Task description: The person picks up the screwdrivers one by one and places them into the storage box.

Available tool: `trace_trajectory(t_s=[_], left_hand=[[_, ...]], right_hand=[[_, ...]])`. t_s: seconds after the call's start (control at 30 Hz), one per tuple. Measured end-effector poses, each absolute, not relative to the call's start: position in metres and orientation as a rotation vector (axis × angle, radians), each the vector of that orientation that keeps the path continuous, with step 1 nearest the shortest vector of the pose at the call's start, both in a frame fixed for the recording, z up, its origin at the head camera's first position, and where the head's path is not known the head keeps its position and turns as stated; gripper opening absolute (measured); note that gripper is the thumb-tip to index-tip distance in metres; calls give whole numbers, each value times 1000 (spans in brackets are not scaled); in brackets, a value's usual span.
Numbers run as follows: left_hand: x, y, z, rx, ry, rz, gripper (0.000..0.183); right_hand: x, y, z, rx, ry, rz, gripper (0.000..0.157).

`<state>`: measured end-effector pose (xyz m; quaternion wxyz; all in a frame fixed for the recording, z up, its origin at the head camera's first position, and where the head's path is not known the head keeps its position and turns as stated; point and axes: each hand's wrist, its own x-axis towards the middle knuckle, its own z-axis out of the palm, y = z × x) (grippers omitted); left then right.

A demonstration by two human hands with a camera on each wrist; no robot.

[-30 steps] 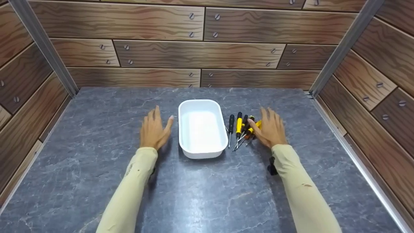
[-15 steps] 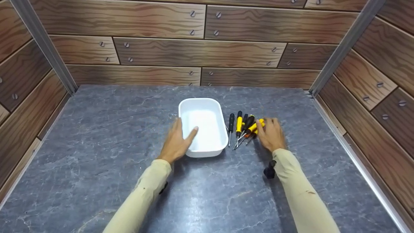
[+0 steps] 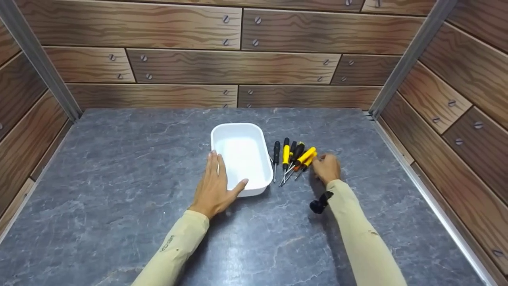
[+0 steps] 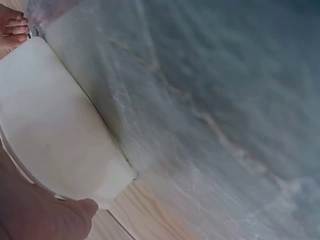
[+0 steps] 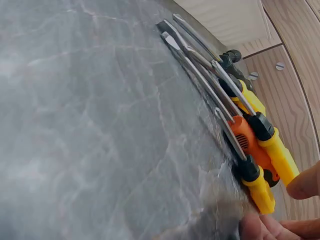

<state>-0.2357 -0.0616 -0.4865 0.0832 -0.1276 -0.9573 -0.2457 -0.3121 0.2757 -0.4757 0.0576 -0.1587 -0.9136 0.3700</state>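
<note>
An open white rectangular tray (image 3: 243, 159) sits on the grey table. My left hand (image 3: 214, 190) lies along its left side with straight fingers; the thumb spreads over the near rim. In the left wrist view the thumb (image 4: 82, 210) touches the tray wall (image 4: 65, 125). Right of the tray lies a pile of screwdrivers with black, yellow and orange handles. My right hand (image 3: 327, 167) is bent at the pile's right side. In the right wrist view its thumb touches a yellow screwdriver handle (image 5: 280, 157), and its fingertips (image 5: 252, 227), apart from the thumb, lie by a lower yellow-handled screwdriver (image 5: 261, 192).
A black-handled screwdriver (image 3: 276, 153) lies closest to the tray, beside a yellow-and-black one (image 3: 286, 153). Wood-patterned walls (image 3: 190, 65) and metal corner posts (image 3: 412, 59) bound the grey marbled table (image 3: 131, 167) at the back and sides.
My left hand has moved right from beside the tray onto its left side and near rim. The right hand has drawn nearer to me and its spread fingers have curled beside the yellow handles.
</note>
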Motion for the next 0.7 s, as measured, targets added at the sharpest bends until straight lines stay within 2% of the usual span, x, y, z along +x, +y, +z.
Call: trace_trajectory(t_s=[0.17,0.33,0.7], left_hand=[[-233,-63,-488,-391,-2878,-699,116],[-233,-64,-486,-436,-2874,-624,125],[-237,-69,-484,-496,-2810,-542,133]], right_hand=[[-315,274,-482,-499,-2746,1205,30],[-319,276,-483,-519,-2766,1179,25],[-330,277,-477,-478,-2835,1162,25]])
